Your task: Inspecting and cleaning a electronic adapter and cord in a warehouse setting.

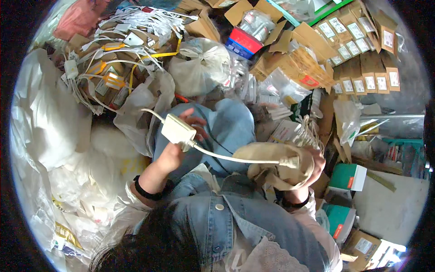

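A cream-white box-shaped adapter (178, 130) with a cord leaving each end is held up over my lap in my left hand (171, 155). The fingers of that hand show behind the box, partly hidden by it. From the adapter a white cable (235, 159) runs right to a pale plug (290, 162). That plug lies against a beige cloth (265, 170), which looks crumpled or folded. Gripping the cloth from its right side is my right hand (319, 165); its fingers are partly hidden, and I cannot tell whether they also touch the plug.
Tangled white cords and power strips (131, 38) pile up at the far left. White plastic bags (68, 158) crowd the left side. Knotted bag (197, 68), open cartons (294, 63) and small labelled boxes (362, 77) stand beyond. Green-and-white boxes (344, 177) sit at right.
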Demonstrator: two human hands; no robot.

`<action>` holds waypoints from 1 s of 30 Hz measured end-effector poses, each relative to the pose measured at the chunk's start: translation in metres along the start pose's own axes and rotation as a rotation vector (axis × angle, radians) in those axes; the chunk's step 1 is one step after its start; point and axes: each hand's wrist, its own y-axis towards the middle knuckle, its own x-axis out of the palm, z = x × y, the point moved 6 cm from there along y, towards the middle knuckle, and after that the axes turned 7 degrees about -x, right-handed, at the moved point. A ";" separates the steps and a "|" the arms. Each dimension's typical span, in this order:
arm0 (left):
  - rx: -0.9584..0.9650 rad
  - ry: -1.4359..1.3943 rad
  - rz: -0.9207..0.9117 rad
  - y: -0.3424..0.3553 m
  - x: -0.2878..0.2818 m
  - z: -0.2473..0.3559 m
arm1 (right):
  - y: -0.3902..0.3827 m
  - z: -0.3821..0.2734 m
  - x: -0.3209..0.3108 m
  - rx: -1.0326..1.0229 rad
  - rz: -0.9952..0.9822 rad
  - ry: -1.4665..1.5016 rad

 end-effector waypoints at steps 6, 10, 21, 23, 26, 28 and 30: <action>-0.049 -0.199 -0.066 -0.001 0.009 0.023 | -0.008 0.030 0.025 0.334 0.149 0.200; -0.075 -0.290 -0.094 -0.007 0.016 0.031 | -0.025 0.039 0.035 0.561 0.294 0.490; -0.116 0.123 0.136 -0.020 0.014 0.031 | -0.076 0.099 0.020 0.974 0.996 1.458; 0.021 0.138 0.156 -0.018 0.010 0.043 | -0.074 0.112 -0.006 0.922 1.008 1.272; 0.080 -0.028 0.183 -0.017 -0.021 0.078 | -0.066 0.118 -0.042 0.817 0.887 0.774; 0.256 -0.118 0.420 -0.028 -0.054 0.113 | -0.057 0.112 -0.051 0.741 0.738 0.391; 0.324 -0.197 0.202 -0.034 -0.058 0.145 | -0.044 0.098 -0.048 0.626 0.575 0.085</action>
